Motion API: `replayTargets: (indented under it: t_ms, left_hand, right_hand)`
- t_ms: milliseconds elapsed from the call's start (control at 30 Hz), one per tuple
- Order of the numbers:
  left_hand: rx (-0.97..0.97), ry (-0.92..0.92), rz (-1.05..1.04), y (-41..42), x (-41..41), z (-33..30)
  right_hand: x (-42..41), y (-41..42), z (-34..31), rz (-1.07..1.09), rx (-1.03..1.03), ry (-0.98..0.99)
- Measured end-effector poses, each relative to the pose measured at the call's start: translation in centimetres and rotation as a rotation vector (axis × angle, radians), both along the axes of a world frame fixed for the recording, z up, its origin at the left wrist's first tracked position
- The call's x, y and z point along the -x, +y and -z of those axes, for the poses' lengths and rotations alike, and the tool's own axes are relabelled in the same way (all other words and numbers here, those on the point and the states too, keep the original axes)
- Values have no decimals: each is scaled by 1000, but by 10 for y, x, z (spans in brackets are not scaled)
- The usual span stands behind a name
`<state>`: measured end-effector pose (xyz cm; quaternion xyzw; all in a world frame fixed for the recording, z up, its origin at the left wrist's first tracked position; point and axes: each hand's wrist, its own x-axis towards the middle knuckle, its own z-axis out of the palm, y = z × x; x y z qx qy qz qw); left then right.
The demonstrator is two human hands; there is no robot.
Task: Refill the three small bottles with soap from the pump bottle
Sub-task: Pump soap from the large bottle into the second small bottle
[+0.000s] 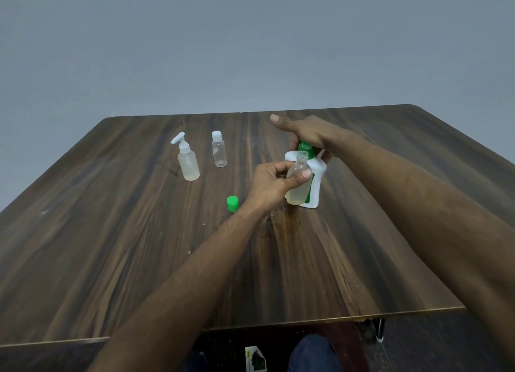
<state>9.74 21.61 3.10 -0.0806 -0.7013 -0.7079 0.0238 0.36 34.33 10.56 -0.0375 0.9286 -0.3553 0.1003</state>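
While pinched, bottle point(297, 182) between fingers point(299, 176).

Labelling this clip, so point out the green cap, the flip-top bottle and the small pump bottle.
green cap point(232, 203), head view, its side.
flip-top bottle point(219, 155), head view, clear body.
small pump bottle point(189, 164), head view, clear body.

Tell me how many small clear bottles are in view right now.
3. A pump-top small bottle stands far left on the table, a flip-cap small bottle stands right of it, and the left hand holds an uncapped small bottle against the soap pump bottle.
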Motion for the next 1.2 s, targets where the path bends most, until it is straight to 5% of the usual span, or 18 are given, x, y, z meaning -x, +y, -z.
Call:
replayTargets:
  t_ms: [1200]
  left_hand:
    - [-25, 14, 3, 1, -4, -6]
  right_hand:
    - [-10, 0, -11, 26, 16, -48]
